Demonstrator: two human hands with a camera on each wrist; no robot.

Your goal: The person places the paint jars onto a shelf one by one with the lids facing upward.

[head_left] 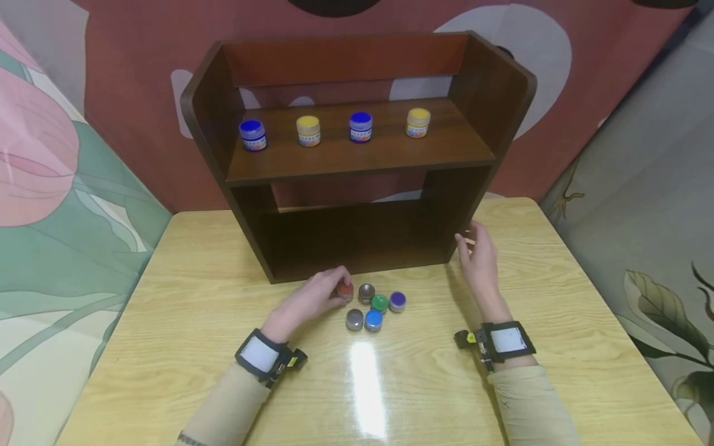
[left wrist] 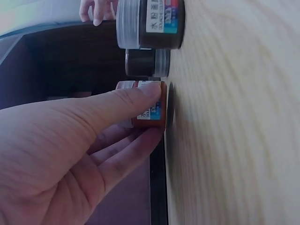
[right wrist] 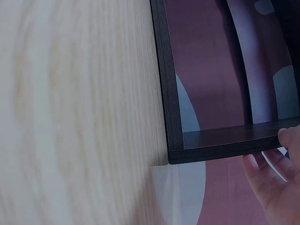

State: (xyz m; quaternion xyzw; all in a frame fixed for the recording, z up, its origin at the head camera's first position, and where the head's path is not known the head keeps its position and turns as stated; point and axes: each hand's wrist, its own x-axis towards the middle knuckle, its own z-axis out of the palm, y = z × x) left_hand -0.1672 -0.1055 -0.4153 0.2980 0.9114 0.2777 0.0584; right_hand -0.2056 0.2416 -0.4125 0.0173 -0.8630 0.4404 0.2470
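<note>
In the head view my left hand (head_left: 309, 298) pinches a small red paint jar (head_left: 347, 292) at the left of a cluster of jars. Up close in the left wrist view, thumb and fingers hold this orange-red gouache jar (left wrist: 149, 121) low by the tabletop. My right hand (head_left: 481, 263) is at the right side panel of a dark brown wooden shelf (head_left: 357, 173). Its thumb lies on the panel's front edge and its fingers are on the outer face, as the right wrist view shows of this hand (right wrist: 276, 183).
Beside the red jar stand two brownish jars (head_left: 366, 293), a green jar (head_left: 379, 303), a purple jar (head_left: 397, 301) and a blue jar (head_left: 374, 320). On the upper shelf board are blue jars (head_left: 360, 127) and yellow jars (head_left: 308, 131). The table (head_left: 195, 328) is light wood.
</note>
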